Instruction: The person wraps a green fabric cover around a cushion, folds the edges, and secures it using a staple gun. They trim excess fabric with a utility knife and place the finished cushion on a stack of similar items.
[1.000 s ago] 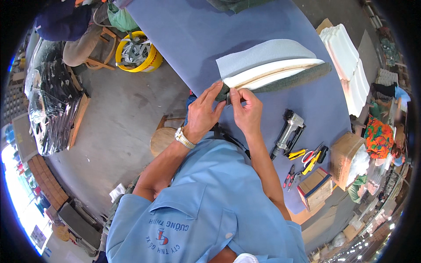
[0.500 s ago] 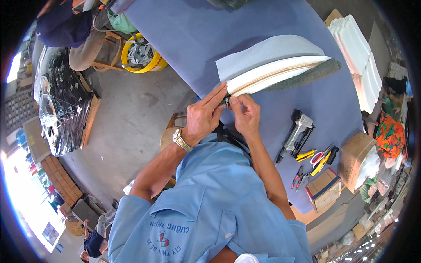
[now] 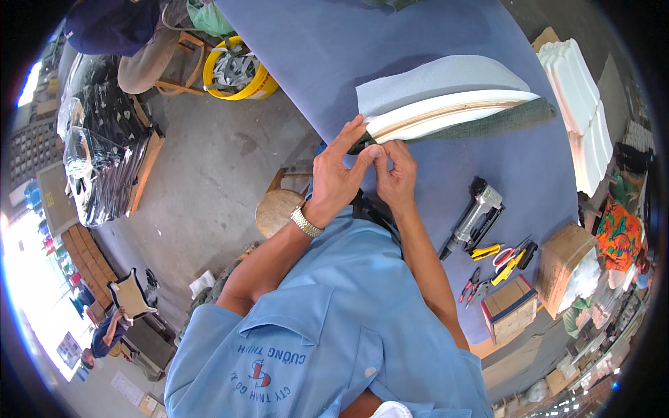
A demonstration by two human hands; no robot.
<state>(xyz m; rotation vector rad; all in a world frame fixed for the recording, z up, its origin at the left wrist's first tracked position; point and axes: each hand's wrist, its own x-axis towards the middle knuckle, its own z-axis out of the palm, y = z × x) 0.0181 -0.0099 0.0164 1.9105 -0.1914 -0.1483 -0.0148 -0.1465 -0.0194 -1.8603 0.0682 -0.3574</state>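
A curved padded panel [image 3: 453,115], with white foam and a wood strip along its edge, lies on the blue-covered table [image 3: 529,164]. Dark green fabric [image 3: 481,124] sticks out along its near side, and a pale grey sheet [image 3: 439,82] spreads along its far side. At the panel's left end my left hand [image 3: 336,173] holds the fabric's end, its fingers long against the tip and its thumb bent inward. Pinched at the same corner, my right hand [image 3: 397,180] has its thumb meeting the left thumb. The fabric between the fingers is mostly hidden.
Right of my hands lie a staple gun [image 3: 472,217], scissors [image 3: 503,256], a yellow cutter [image 3: 509,267] and red-handled pliers [image 3: 474,285]. A wooden block [image 3: 511,310] and a carton [image 3: 566,268] stand nearby. Across the floor are a yellow bucket [image 3: 239,70], a stool [image 3: 279,212] and a person [image 3: 108,334].
My left thumb has swung right to meet my right thumb at the panel's end. The whole view has shifted slightly. A person in the background now holds up a light-coloured panel.
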